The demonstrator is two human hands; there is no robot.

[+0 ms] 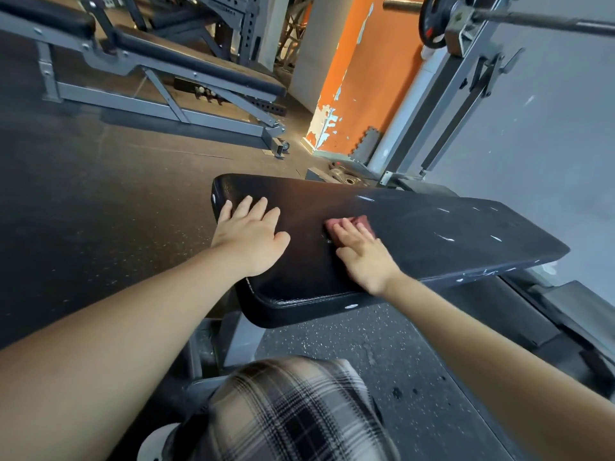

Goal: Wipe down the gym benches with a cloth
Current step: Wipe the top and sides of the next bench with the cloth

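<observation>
1. Now, the right hand (362, 252) lies with straight fingers on the reddish cloth (361, 219), pressing it flat to the padded surface (432, 234) near its middle.
2. The left hand (253, 237) is spread flat on the bare pad by the rounded end, bracing and holding nothing.
3. Best to put the palm's weight over the cloth and wipe in long, overlapping strokes towards the scuffed end, then along the edges.
4. A second bench (186, 68) stands well apart across the floor.

No legible txt, labels or nos. on bench (416, 234), weight plate (432, 28) etc.
</observation>
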